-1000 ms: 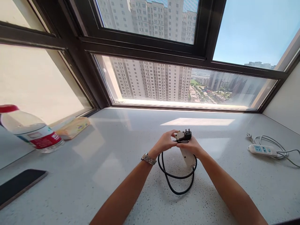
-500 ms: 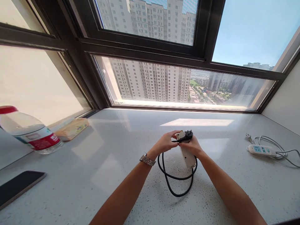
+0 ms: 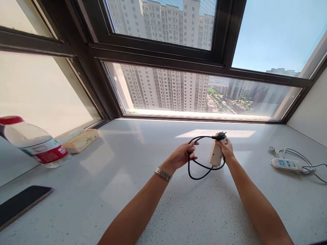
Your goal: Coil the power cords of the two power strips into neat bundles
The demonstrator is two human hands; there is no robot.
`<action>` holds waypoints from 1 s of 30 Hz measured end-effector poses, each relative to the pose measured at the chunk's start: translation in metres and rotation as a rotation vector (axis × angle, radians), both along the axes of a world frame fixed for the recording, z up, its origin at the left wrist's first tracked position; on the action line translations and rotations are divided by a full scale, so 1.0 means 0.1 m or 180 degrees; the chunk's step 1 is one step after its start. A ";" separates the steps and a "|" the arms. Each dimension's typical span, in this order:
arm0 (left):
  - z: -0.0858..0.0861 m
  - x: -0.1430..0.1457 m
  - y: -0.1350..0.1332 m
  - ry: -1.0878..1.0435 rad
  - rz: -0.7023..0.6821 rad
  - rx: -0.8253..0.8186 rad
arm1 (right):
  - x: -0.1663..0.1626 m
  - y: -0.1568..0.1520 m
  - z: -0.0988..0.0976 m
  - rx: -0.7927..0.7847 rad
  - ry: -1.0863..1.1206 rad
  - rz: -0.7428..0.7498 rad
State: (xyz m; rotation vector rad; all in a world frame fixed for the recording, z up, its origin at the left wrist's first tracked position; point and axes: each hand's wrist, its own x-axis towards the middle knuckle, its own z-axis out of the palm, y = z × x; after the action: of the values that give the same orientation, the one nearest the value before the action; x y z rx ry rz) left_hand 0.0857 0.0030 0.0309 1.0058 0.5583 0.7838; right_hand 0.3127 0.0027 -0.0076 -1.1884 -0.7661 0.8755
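Observation:
A beige power strip (image 3: pixel 216 153) is held up and tilted in my right hand (image 3: pixel 227 148), whose thumb presses the black plug (image 3: pixel 220 136) against the strip's upper end. The plug's prongs point up and away. My left hand (image 3: pixel 184 154), with a metal watch (image 3: pixel 163 173) on the wrist, is closed around loops of the black power cord (image 3: pixel 196 178). The cord spans the gap between both hands and runs into the strip's lower end. My right fingers behind the strip are mostly hidden.
On the right of the white speckled counter (image 3: pixel 178 217) lies a second, white power strip (image 3: pixel 286 164) with a grey cord. To the left are a red-capped water bottle (image 3: pixel 48 151), a tissue pack (image 3: pixel 81 141) and a dark phone (image 3: pixel 24 204). Windows (image 3: pixel 204 93) rise behind.
My left hand has let go of the strip, moved apart from it and gripped the cord. My right hand has shifted right and slightly up with the strip and plug. The cord loops are lifted.

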 end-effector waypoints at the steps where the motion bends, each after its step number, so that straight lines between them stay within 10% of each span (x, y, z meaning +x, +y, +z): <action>1: 0.02 0.00 -0.01 -0.0055 -0.0034 -0.0079 | 0.04 0.01 0.00 -0.0004 0.0050 -0.0051; 11: 0.05 0.01 0.00 0.0318 0.0362 -0.0083 | 0.24 0.03 0.00 0.0055 0.0340 -0.0273; 30: -0.09 -0.04 0.09 0.2969 0.1157 0.2825 | 0.01 0.02 -0.02 -0.0047 0.0103 -0.0373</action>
State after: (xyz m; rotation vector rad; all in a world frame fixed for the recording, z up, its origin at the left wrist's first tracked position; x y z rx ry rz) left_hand 0.0822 0.0122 0.0220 2.1680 1.2678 0.8706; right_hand 0.3136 0.0042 -0.0100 -1.2171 -0.6581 0.8027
